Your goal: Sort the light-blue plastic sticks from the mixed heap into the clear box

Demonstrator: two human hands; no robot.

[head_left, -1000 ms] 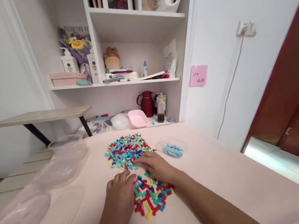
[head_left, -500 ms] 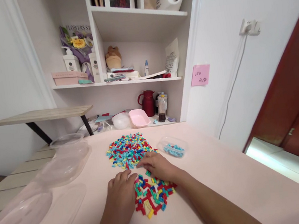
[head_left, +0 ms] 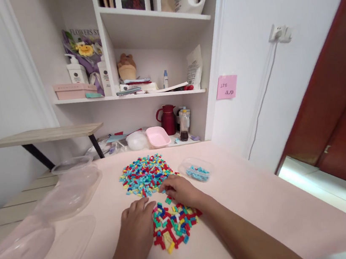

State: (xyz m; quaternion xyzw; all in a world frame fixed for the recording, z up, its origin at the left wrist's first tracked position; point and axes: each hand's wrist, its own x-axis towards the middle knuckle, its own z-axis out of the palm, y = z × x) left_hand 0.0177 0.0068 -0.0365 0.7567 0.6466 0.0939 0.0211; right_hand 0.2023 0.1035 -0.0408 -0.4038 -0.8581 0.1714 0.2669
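Small plastic bricks in red, blue, yellow and teal lie in two heaps on the pink table (head_left: 265,202). The far heap (head_left: 144,175) is larger; the near heap (head_left: 173,227) lies between my hands. My left hand (head_left: 138,227) rests palm down at the near heap's left edge, fingers touching bricks. My right hand (head_left: 181,190) lies between the two heaps, fingertips at the far heap's near edge. Whether its fingers pinch a brick is hidden. A small clear tub (head_left: 196,171) with light blue bricks stands to the right of the far heap.
Several clear plastic containers and lids (head_left: 69,190) lie on the table's left side. A white shelf unit (head_left: 155,93) with bottles, a red jug (head_left: 168,119) and a pink dish (head_left: 158,136) stands behind. A red door (head_left: 341,103) is at right.
Both hands stay at the near heap, barely moved. The view shifted slightly as my head moved.
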